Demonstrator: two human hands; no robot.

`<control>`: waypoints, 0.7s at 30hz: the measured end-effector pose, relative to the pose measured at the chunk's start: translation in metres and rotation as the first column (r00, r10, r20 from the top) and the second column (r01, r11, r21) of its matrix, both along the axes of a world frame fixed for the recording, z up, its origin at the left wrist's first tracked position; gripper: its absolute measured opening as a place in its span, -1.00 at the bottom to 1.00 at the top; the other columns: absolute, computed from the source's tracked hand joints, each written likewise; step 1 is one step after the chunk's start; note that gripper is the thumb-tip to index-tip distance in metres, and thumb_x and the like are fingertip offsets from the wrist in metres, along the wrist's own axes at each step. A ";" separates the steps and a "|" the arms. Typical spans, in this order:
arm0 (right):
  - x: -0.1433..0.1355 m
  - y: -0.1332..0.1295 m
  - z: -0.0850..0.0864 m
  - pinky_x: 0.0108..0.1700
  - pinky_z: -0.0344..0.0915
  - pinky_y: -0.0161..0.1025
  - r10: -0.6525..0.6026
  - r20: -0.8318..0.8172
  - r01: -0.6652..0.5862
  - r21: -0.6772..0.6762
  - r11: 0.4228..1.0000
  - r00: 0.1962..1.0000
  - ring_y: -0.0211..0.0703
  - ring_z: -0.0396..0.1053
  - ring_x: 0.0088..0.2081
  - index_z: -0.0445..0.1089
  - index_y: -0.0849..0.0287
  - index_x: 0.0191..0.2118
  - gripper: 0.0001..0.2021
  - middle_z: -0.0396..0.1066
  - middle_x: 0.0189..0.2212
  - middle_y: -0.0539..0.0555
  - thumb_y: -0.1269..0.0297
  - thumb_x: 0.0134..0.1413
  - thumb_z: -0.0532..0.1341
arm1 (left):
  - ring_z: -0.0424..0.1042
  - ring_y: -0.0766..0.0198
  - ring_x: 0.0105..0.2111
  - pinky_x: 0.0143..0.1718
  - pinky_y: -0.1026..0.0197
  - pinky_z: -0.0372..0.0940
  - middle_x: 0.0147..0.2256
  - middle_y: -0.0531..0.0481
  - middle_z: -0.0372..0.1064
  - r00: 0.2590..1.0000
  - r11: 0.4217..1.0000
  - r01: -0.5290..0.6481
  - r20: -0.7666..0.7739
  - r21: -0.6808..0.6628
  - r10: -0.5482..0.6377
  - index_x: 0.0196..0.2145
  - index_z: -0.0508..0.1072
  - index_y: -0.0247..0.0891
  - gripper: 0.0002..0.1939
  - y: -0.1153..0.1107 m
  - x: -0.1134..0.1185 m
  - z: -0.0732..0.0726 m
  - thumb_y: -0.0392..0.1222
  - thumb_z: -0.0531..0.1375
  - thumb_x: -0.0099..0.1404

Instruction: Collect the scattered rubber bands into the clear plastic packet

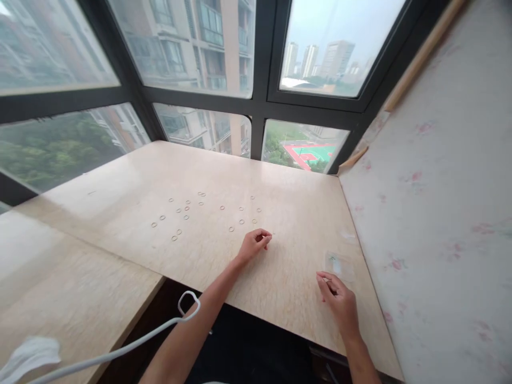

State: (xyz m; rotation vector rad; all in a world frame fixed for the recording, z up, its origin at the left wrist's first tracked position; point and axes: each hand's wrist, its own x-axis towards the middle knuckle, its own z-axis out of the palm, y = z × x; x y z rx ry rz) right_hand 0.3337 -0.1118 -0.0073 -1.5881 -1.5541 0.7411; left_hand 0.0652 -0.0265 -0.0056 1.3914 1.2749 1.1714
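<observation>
My left hand (255, 244) is over the middle of the table with thumb and fingertips pinched together. A tiny speck shows at the fingertips, too small to name. Several thin rings (241, 222) lie scattered just beyond and to the left of this hand, with more rings (186, 208) farther left. Near the table's right side, my right hand (339, 300) has its thumb and index finger pressed together. Whatever is in that pinch, if anything, is hidden. Just beyond it lies a clear plastic bag (338, 264) with small green print.
The pale, stone-patterned table (288, 202) meets windows at the back and a flowered wall (436, 240) on the right. A white cable (132, 346) loops up by my left forearm. A crumpled white tissue (34, 354) rests on the lower-left surface.
</observation>
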 end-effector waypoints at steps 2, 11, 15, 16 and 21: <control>0.001 -0.001 0.000 -0.56 0.23 -0.35 0.012 0.006 -0.011 -0.012 1.000 1.000 -0.23 0.26 -0.64 0.45 0.19 -0.24 -0.65 0.25 -0.69 -0.08 0.00 0.06 0.16 | 0.36 0.29 -0.56 -0.49 0.25 0.25 -0.56 0.05 0.34 1.000 1.000 0.003 -0.015 -0.003 -0.004 -0.39 0.44 -0.24 -0.86 -0.002 -0.004 0.002 -0.13 0.16 0.21; 0.004 -0.001 -0.002 -0.55 0.28 -0.34 0.018 0.078 -0.017 -0.023 1.000 0.997 -0.19 0.34 -0.63 0.49 0.16 -0.28 -0.57 0.38 -0.65 -0.01 -0.11 -0.01 0.15 | 0.36 0.33 -0.57 -0.48 0.28 0.24 -0.47 0.02 0.41 0.902 0.975 -0.200 -0.371 0.092 0.220 -0.34 0.46 -0.27 -0.76 0.006 -0.108 0.027 -0.06 0.10 0.23; 0.004 0.000 -0.004 -0.57 0.29 -0.34 0.024 0.126 -0.023 -0.005 1.000 0.992 -0.18 0.35 -0.63 0.50 0.15 -0.29 -0.54 0.44 -0.60 0.04 -0.16 -0.02 0.14 | 0.43 0.21 -0.34 -0.25 0.23 0.27 -0.26 -0.08 0.48 0.549 0.951 -0.270 -0.787 0.153 0.282 -0.25 0.48 -0.26 -0.74 0.007 -0.183 0.047 -0.14 0.05 0.25; 0.004 0.000 -0.004 -0.57 0.29 -0.34 0.025 0.136 -0.027 0.008 1.000 0.990 -0.18 0.36 -0.63 0.51 0.15 -0.31 -0.54 0.45 -0.59 0.04 -0.16 -0.03 0.13 | 0.43 0.18 -0.27 -0.21 0.21 0.26 -0.22 -0.10 0.47 0.446 0.951 -0.289 -0.864 0.110 0.235 -0.21 0.48 -0.26 -0.73 0.007 -0.200 0.050 -0.15 0.04 0.25; 0.004 0.001 -0.006 -0.55 0.31 -0.34 0.023 0.163 -0.029 0.036 0.999 0.986 -0.14 0.41 -0.59 0.51 0.12 -0.34 -0.54 0.48 -0.57 0.06 -0.19 -0.03 0.12 | 0.41 0.09 -0.21 -0.16 0.17 0.25 -0.25 -0.12 0.47 0.359 0.944 -0.330 -0.925 0.003 0.128 -0.26 0.53 -0.26 -0.75 0.003 -0.257 0.054 -0.22 0.13 0.12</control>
